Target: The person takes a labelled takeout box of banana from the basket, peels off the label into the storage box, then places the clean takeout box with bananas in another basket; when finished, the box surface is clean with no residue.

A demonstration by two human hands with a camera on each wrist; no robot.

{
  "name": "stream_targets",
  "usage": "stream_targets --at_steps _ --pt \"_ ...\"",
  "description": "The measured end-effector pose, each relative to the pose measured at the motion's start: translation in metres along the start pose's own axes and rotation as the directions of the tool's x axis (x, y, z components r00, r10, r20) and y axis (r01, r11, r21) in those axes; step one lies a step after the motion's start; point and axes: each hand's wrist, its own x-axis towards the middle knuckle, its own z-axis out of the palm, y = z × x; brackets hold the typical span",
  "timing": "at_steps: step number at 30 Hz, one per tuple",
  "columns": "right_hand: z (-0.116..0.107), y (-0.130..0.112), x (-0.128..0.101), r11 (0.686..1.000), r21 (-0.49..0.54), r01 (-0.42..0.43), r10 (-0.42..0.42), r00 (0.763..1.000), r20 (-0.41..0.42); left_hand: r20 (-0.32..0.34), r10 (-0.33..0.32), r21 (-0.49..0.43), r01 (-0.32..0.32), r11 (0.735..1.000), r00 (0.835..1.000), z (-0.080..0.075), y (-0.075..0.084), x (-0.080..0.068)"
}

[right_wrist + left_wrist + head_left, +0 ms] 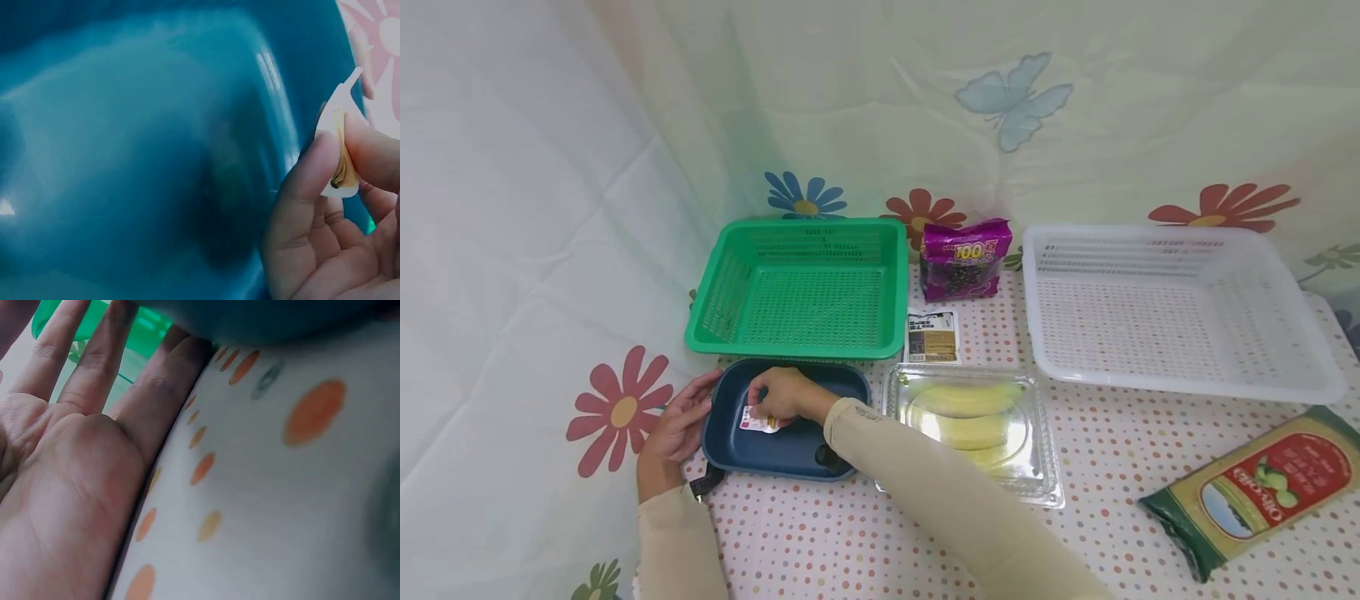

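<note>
My right hand (784,393) is over the inside of a dark blue basin (752,457). Its thumb and fingers pinch a small white card (331,119) with a yellow banana-like picture; the card also shows in the head view, with pink print on its left part. The basin lies below the card. At the basin's left side is my left hand (681,422), its fingers stretched along the outer wall near the rim. In the left wrist view its palm faces up beside the dotted tablecloth and its fingers reach to the basin's underside, holding nothing.
Behind the basin stands a green basket (797,350); a white basket (1187,387) is at the right. Between them are a purple bag (964,262) and a flat pouch (932,337). A clear box (1045,467) of bananas lies right of the basin, a pasta packet (1255,496) far right.
</note>
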Motion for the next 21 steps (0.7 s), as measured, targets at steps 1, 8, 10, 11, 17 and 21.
stream_targets --at_steps 1,8,10,11,17,21 --pt "0.001 0.001 0.002 1.0 -0.012 -0.002 0.002 1.0 -0.004 0.001 0.003 0.001 -0.003 1.0 1.0 -0.001 0.0 0.0" --pt "0.001 0.009 0.015 0.994 -0.108 0.023 -0.022 1.0 0.012 0.007 0.011 0.025 -0.011 1.0 1.0 -0.002 -0.001 0.0" --pt "-0.002 0.011 0.017 0.994 -0.103 0.021 -0.017 0.999 0.038 0.01 0.009 0.023 -0.009 1.0 1.0 -0.002 -0.001 0.0" --pt "-0.003 0.012 0.017 0.995 -0.099 0.019 -0.014 0.999 0.051 0.012 0.01 0.021 -0.01 1.0 1.0 -0.002 -0.001 0.001" --pt "-0.005 0.018 0.019 0.991 -0.127 0.049 -0.035 0.994 0.108 0.007 0.022 0.022 -0.022 1.0 1.0 0.001 0.001 0.0" --pt "-0.004 0.021 0.021 0.978 -0.19 0.09 -0.068 0.991 0.119 0.0 0.019 0.036 -0.019 0.999 1.0 0.001 0.002 -0.001"
